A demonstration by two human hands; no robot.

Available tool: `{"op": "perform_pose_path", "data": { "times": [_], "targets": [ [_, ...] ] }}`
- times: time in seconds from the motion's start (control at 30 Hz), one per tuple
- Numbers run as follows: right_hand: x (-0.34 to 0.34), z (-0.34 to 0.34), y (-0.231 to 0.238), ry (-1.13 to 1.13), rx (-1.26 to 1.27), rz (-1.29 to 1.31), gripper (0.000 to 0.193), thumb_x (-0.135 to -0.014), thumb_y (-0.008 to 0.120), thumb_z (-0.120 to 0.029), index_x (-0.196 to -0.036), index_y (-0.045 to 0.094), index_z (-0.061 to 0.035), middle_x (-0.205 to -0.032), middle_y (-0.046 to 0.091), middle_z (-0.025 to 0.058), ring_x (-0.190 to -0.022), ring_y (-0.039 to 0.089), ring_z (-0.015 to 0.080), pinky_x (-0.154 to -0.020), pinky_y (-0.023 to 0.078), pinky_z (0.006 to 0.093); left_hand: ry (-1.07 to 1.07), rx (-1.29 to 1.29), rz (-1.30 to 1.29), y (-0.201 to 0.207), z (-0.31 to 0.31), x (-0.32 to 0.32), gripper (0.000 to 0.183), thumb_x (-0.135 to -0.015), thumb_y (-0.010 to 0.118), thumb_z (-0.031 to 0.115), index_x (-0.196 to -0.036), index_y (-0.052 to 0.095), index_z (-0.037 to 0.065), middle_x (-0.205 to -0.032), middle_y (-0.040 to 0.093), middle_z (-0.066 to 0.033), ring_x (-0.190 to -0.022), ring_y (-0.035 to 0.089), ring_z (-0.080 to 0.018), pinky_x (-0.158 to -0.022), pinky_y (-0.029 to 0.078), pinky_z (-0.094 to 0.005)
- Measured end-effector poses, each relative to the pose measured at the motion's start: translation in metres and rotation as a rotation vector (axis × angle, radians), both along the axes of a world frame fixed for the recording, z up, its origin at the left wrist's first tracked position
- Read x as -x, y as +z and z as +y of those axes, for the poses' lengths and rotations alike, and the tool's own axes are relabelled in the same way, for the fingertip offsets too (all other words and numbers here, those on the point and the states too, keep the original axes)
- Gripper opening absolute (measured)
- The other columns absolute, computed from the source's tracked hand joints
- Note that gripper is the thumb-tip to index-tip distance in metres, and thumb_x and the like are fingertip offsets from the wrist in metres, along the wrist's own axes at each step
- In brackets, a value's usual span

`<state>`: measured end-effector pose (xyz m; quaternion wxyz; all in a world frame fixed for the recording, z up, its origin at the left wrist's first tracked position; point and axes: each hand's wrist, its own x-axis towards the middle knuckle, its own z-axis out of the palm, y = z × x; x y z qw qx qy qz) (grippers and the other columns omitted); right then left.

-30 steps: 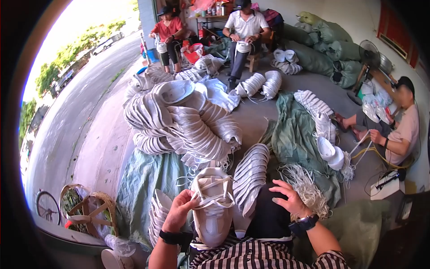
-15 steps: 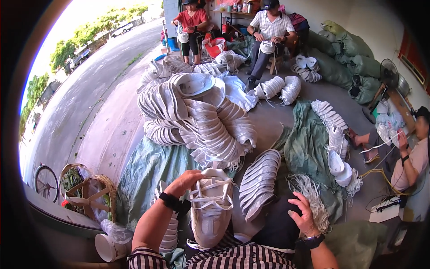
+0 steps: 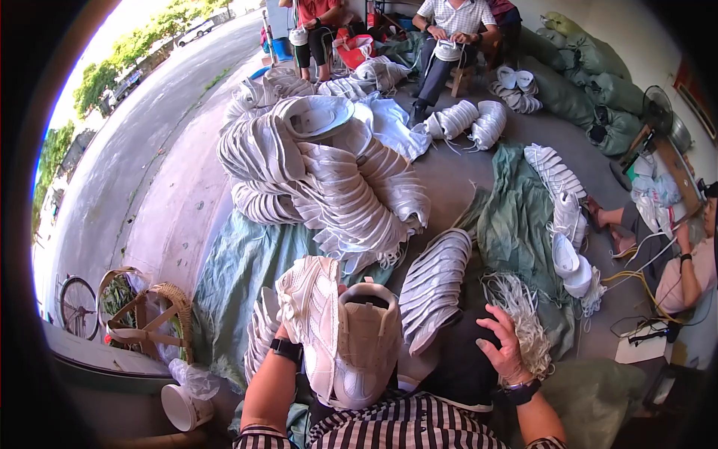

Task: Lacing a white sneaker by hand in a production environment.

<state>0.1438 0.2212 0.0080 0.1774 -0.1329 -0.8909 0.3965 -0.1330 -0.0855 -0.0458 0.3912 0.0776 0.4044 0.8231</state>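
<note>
In front of my lap, my left hand (image 3: 282, 334) is closed on a pale off-white shoe upper (image 3: 366, 337). The heel and padded collar of the upper face me, and a stitched side panel stands to its left. I cannot tell whether this is one upper or two held together. Most of my left fingers are hidden behind it. My right hand (image 3: 504, 346) hovers over my right thigh, fingers apart and holding nothing. Closest to it is a bundle of white laces (image 3: 532, 329). A nested row of white uppers (image 3: 437, 288) lies between my hands, farther off.
A big heap of stacked uppers (image 3: 344, 187) rises ahead on green sheeting (image 3: 247, 258). To the left are a wicker basket (image 3: 176, 299) and a white bucket (image 3: 182, 408). Co-workers sit at the back and the right, near green sacks (image 3: 561, 112) and a fan (image 3: 657, 110).
The upper has turned from its laced front to its heel and side, and my left hand has gone behind it. My right hand has barely moved. The view has tilted down slightly.
</note>
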Motion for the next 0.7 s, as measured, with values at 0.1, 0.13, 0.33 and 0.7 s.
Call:
{"op": "perform_pose_path", "data": {
  "times": [0.1,0.13,0.33,0.7],
  "targets": [
    [0.005,-0.001,0.002,0.025,-0.016,0.024,0.034,-0.076,0.067,-0.015,-0.109,0.062,-0.0078,-0.130,0.046,0.0122,-0.125,0.038,0.0320,-0.105,0.029,0.0394,-0.010,-0.106,-0.065,-0.010,0.004,0.002,0.063,-0.092,0.040,0.048,-0.136,0.035,0.002,-0.131,0.046,-0.0226,-0.118,0.048,-0.0342,-0.102,0.039,-0.0436],
    [0.007,-0.002,0.004,0.042,-0.027,0.027,0.035,-0.076,0.067,-0.015,-0.109,0.061,-0.0076,-0.131,0.046,0.0122,-0.125,0.038,0.0321,-0.105,0.029,0.0395,-0.049,-0.221,-0.190,-0.014,0.003,0.000,0.064,-0.092,0.040,0.048,-0.137,0.033,0.003,-0.133,0.044,-0.0223,-0.121,0.046,-0.0339,-0.104,0.037,-0.0436],
    [0.032,0.030,0.032,0.209,-0.001,-0.323,0.026,-0.077,0.066,-0.015,-0.102,0.066,-0.0093,-0.114,0.058,0.0112,-0.105,0.054,0.0283,-0.094,0.041,0.0361,0.044,-0.088,-0.037,-0.022,-0.023,-0.037,0.062,-0.095,0.037,0.044,-0.137,0.032,0.000,-0.134,0.043,-0.0184,-0.121,0.045,-0.0318,-0.106,0.034,-0.0422],
    [0.158,-0.028,-0.034,0.397,0.540,-0.487,0.042,-0.084,0.063,-0.018,-0.121,0.052,-0.0015,-0.104,0.061,0.0073,-0.094,0.057,0.0150,-0.081,0.046,0.0270,0.049,-0.204,-0.416,-0.049,-0.081,-0.060,0.074,-0.087,0.039,0.061,-0.138,0.035,0.007,-0.135,0.038,-0.0271,-0.117,0.047,-0.0454,-0.089,0.041,-0.0630]
  ]
}}
